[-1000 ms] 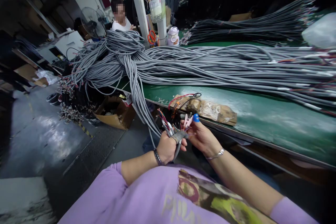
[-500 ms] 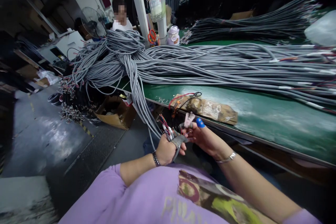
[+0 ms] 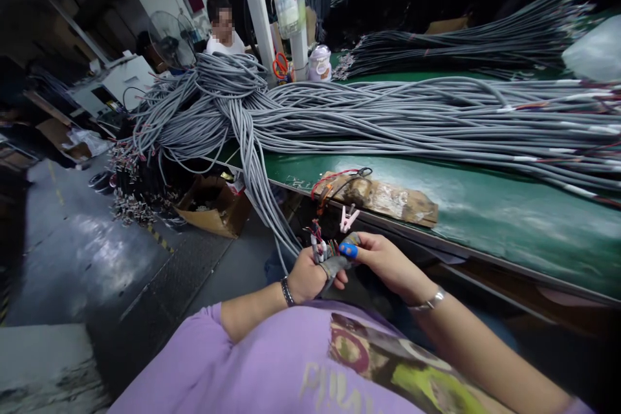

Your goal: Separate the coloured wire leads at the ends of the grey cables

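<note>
My left hand (image 3: 309,277) is closed around several grey cables (image 3: 276,213) near their stripped ends, low in front of the purple shirt. Above its thumb stick out white sleeves and thin coloured wires (image 3: 317,242). Beside them, my right hand (image 3: 381,262) pinches thumb and forefinger together, close to the wire tips; what lies between the fingers is hidden. A blue cover (image 3: 348,250) wraps its thumb, and a grey wrap shows on a finger. Just above this hand, a pink clothes peg (image 3: 348,218) sits at the bench edge.
A long bundle of grey cables (image 3: 388,116) runs along the green bench (image 3: 495,207). At the bench edge lies a taped wooden block (image 3: 402,202) with red and black leads. Below left stands a cardboard box (image 3: 213,210). A person (image 3: 224,39) is behind the bench.
My right hand has turned and moved in beside the wire ends, its thumb now against the fingers. The clothes peg, partly behind the fingers before, shows fully. My left hand keeps its hold.
</note>
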A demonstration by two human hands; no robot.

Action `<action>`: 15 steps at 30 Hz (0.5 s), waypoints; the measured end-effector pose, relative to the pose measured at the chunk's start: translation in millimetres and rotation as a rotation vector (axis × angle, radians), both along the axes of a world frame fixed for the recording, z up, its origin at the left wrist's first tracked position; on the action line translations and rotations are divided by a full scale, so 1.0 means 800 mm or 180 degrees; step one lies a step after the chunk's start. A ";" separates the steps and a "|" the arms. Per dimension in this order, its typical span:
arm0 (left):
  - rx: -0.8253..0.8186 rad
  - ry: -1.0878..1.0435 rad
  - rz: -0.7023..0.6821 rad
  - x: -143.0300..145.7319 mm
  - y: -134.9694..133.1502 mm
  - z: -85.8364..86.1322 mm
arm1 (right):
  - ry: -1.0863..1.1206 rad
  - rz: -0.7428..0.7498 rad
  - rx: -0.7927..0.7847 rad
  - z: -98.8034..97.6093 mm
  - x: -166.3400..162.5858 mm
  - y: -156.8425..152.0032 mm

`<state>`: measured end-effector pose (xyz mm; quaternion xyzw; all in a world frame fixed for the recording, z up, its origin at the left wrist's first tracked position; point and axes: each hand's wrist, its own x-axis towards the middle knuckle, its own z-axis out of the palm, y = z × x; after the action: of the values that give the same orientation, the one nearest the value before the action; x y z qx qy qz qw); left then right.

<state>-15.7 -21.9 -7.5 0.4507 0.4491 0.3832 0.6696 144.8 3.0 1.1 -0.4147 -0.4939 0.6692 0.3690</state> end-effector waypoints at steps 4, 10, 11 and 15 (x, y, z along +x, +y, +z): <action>-0.0093 -0.0291 0.0345 0.000 0.001 -0.002 | 0.0208 -0.0282 -0.0126 -0.011 0.002 0.003; -0.0251 -0.0498 0.0620 0.003 0.006 0.004 | 0.1103 -0.0504 -0.0716 -0.028 0.011 0.016; -0.0269 -0.0539 0.0651 0.004 0.007 0.007 | 0.1227 -0.0580 -0.0825 -0.031 0.013 0.020; -0.0281 -0.0699 0.0715 0.013 0.009 0.016 | 0.1392 -0.0699 -0.1021 -0.033 0.007 0.036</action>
<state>-5.4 -14.5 5.6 0.3232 0.4371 0.4826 0.6867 150.8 31.7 -25.4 -0.3646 -0.2428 0.7683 0.4667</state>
